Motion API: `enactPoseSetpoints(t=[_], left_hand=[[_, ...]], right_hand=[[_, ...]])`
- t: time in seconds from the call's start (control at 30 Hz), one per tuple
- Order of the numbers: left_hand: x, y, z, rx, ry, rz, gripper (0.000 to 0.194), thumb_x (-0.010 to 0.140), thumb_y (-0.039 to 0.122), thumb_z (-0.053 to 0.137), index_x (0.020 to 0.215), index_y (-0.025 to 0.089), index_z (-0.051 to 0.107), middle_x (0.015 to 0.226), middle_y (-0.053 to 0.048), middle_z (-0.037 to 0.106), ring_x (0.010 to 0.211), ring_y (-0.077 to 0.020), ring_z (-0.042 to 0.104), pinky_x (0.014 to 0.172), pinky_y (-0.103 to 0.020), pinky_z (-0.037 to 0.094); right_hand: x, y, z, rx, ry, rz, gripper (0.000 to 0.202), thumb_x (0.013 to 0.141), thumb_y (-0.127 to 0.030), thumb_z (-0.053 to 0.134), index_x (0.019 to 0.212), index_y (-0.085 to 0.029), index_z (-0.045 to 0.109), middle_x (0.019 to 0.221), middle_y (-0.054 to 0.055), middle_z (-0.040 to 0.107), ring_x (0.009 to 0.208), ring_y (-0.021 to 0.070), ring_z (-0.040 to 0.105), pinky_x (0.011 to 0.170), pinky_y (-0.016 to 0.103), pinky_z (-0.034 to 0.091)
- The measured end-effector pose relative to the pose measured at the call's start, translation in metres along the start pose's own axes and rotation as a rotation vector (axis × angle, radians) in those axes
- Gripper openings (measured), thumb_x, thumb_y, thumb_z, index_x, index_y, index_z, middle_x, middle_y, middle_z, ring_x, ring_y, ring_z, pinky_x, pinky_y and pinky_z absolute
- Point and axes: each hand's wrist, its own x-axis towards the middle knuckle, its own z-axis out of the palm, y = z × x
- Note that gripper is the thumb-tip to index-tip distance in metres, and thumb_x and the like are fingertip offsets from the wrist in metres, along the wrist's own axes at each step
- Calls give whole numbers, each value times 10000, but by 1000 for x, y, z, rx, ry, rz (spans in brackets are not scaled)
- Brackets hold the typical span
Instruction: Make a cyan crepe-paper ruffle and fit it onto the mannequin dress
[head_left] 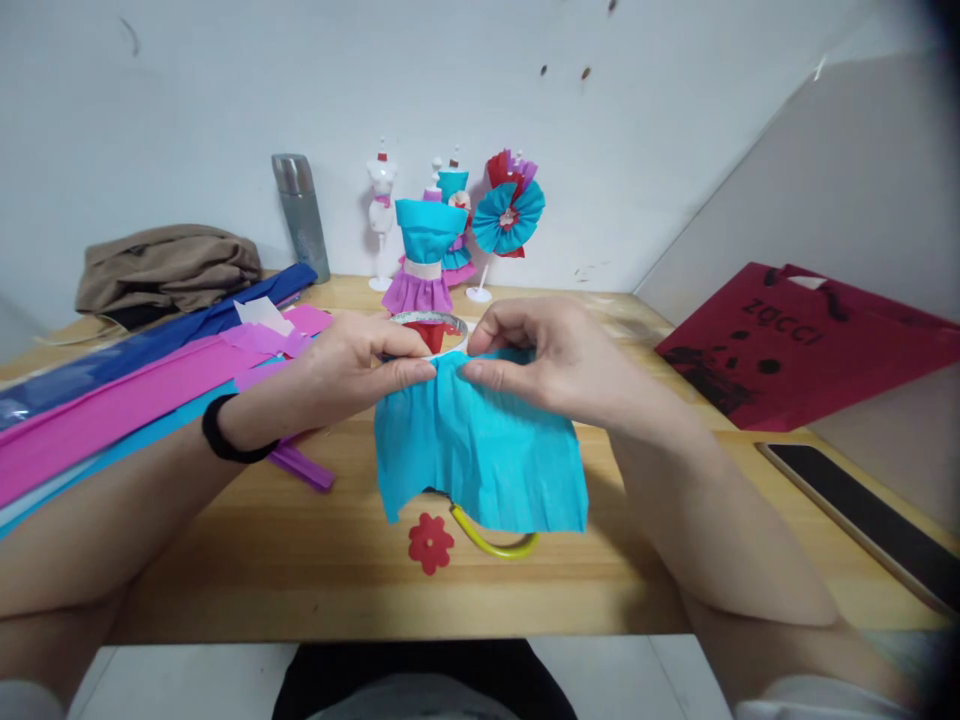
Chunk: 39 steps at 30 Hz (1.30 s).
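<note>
Both hands meet over the middle of the table, pinching the gathered top edge of a turquoise crepe paper sheet (502, 455). My left hand (367, 355) grips it between thumb and fingers, and my right hand (544, 360) does the same just to the right. The sheet hangs down in loose pleats, its lower left edge ragged. Directly behind the fingertips is a white ring like a tape roll (456, 338), with something red inside; whether the fingers touch it I cannot tell. Below the sheet lie a red paper flower (431, 543) and a yellow curved handle (499, 548), partly covered.
Small mannequins (381, 185) stand at the back, several dressed in crepe paper. On the left are pink and blue crepe paper sheets (142, 405), a brown cloth (169, 265) and a grey bottle (300, 215). A red bag (795, 345) and a phone (862, 510) are at right.
</note>
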Motion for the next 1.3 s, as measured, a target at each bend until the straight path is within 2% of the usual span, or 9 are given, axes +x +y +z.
enactPoseSetpoints(t=[0.17, 0.43, 0.6, 0.83, 1.0, 1.3], left_hand=[[1, -1, -1, -9, -37, -15, 273, 909, 277, 573, 666, 163, 623, 573, 30, 537, 534, -88, 460, 504, -199, 347], [1, 0, 0, 61, -25, 3, 303, 904, 251, 563, 613, 166, 576, 567, 31, 512, 549, -94, 445, 530, -219, 349], [1, 2, 1, 83, -37, -32, 294, 901, 272, 548, 627, 173, 584, 574, 29, 535, 556, -96, 460, 547, -219, 353], [1, 7, 2, 93, -49, -36, 292, 904, 275, 543, 632, 177, 583, 587, 24, 560, 565, -95, 480, 550, -219, 358], [0, 10, 1, 70, -52, -34, 275, 899, 262, 551, 642, 173, 594, 602, 22, 580, 586, -98, 505, 563, -215, 371], [-1, 11, 1, 74, -44, -24, 270, 914, 256, 554, 669, 166, 622, 603, 31, 571, 569, -86, 478, 559, -209, 360]], right_hand=[[1, 1, 0, -35, 17, 0, 166, 756, -263, 712, 697, -205, 569, 682, 10, 606, 626, 152, 522, 563, 288, 396], [-1, -1, -2, -39, -66, 16, 102, 773, -203, 649, 688, -189, 595, 646, -7, 575, 591, 126, 477, 558, 283, 356], [-3, -6, 2, -56, 8, 10, 121, 756, -191, 669, 648, -202, 617, 652, 4, 609, 626, 151, 529, 552, 287, 372], [-5, -8, 8, -15, 1, -17, 135, 772, -180, 653, 647, -210, 614, 650, -1, 616, 615, 147, 537, 559, 290, 385], [-4, -6, 9, 0, 28, 0, 168, 748, -179, 683, 643, -209, 556, 661, -5, 601, 616, 145, 521, 575, 297, 392], [-2, -5, 9, -29, 35, 27, 209, 733, -161, 705, 641, -204, 522, 663, -12, 552, 627, 142, 498, 593, 298, 368]])
